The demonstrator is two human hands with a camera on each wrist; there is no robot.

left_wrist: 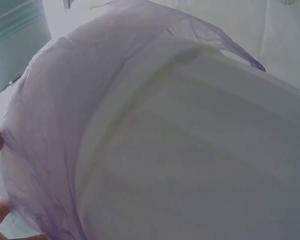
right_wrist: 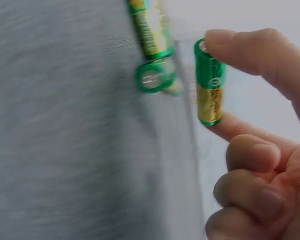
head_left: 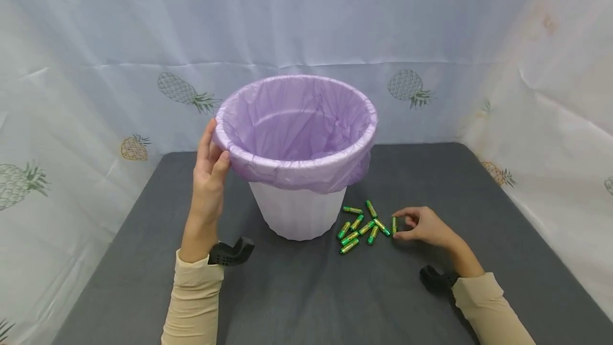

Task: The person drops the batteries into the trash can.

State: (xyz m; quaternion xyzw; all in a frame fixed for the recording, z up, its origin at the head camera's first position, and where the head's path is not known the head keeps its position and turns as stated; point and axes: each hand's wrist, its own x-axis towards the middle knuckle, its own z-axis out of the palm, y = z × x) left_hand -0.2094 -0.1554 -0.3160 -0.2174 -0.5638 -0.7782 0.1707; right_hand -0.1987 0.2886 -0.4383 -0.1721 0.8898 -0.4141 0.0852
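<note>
A pineapple-print sheet (head_left: 96,68) hangs round three sides of a grey table (head_left: 297,292), and on the table stands a white bin (head_left: 297,212) lined with a purple bag (head_left: 297,132) folded over its rim.

The left hand (head_left: 209,166) rests against the near-left edge of that rim, fingers straight and loose, thumb on the bag's fold; it steadies the bin rather than gripping it. From the left wrist view only the bag and the bin's ribbed wall show, with fingertips at the frame's edge.

To the right of the bin's foot lies a loose heap of green batteries (head_left: 361,225), some touching, some crossing. The right hand (head_left: 423,225) is just beside the heap and pinches one battery (right_wrist: 210,82) end to end between forefinger and thumb, the other fingers curled below. That battery seems just clear of the table, though the blur in the wrist view makes this hard to tell.

I judge the step to be the pick-up of a single battery, with the rest of the heap yet to go. The next move, as I read it, calls for a lift well above the tall rim and across to the open mouth. The bin's wall and the overhanging fold of the bag stand between hand and opening; the neighbouring batteries lie close enough to be knocked.
</note>
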